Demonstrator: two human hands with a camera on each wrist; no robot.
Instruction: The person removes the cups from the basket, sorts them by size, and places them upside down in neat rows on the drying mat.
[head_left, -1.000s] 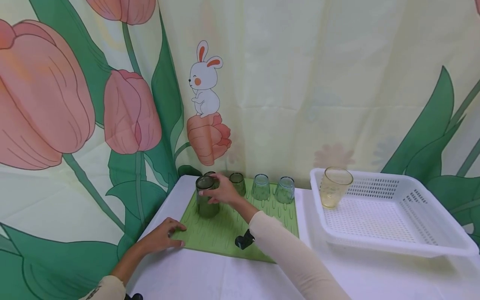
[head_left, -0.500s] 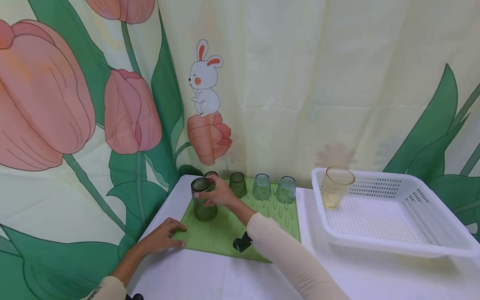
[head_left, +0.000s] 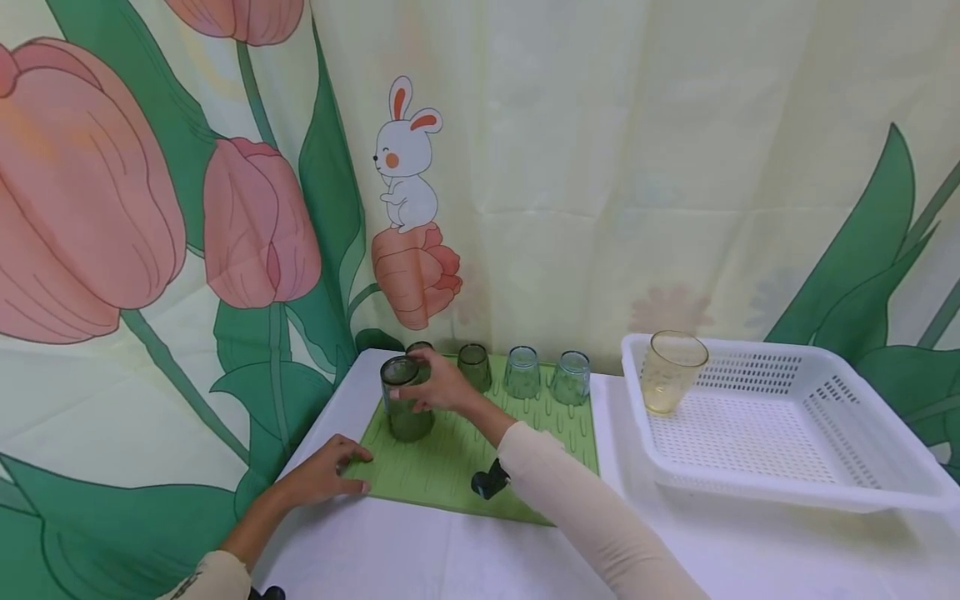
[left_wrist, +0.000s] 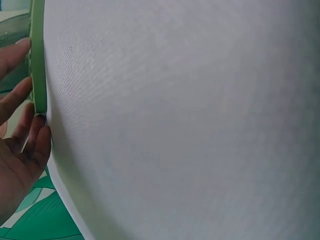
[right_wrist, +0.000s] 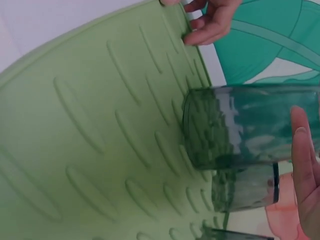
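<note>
My right hand [head_left: 441, 385] holds a tall dark-green tinted glass [head_left: 408, 419] near its rim, with the thumb on the near side. The glass stands upright on the left part of a green ridged mat [head_left: 450, 475]. In the right wrist view, fingers [right_wrist: 302, 155] lie against the side of this tall glass [right_wrist: 240, 125]. My left hand [head_left: 324, 472] touches the mat's near left corner with fingers and thumb spread. The left wrist view shows its fingertips [left_wrist: 22, 90] at the mat's edge [left_wrist: 38, 60].
Along the mat's back stand shorter tinted glasses [head_left: 522, 372], one dark one [head_left: 418, 346] mostly hidden behind the tall glass. To the right sits a white perforated basket [head_left: 780, 492] with a yellow-tinted glass [head_left: 669, 379] in its left corner. A printed curtain [head_left: 555, 167] hangs behind the table.
My right hand has shifted the tall glass slightly left and nearer on the mat; over the last half second it has hardly moved. The left hand stays at the corner.
</note>
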